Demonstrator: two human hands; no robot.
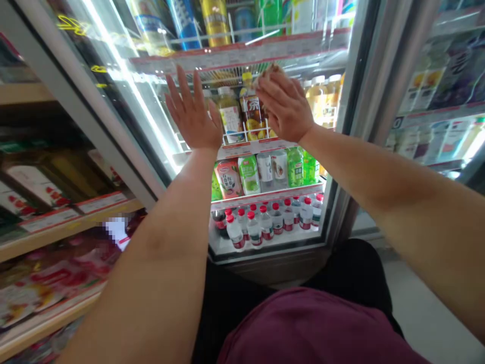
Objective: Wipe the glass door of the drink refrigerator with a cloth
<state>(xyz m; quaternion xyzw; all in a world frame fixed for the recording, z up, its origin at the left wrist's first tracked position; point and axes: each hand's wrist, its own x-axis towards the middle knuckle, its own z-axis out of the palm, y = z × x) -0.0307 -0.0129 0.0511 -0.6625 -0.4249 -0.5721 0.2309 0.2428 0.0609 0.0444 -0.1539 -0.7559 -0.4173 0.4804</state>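
I face an open drinks cooler with several wire shelves. My left hand (195, 114) is raised in front of the middle shelf, palm forward, fingers spread and holding nothing. My right hand (284, 108) reaches toward the same shelf with its fingers curled over something brownish that I cannot make out, close to a yellow-capped juice bottle (251, 108). A pale bottle with a white label (229, 114) stands between my two hands.
The cooler's glass door (113, 91) swings open at left. Green and pink bottles (265, 174) fill the shelf below, red-capped water bottles (265, 222) the bottom one. Wooden snack shelves (56, 222) stand at left, a second closed cooler (439, 91) at right.
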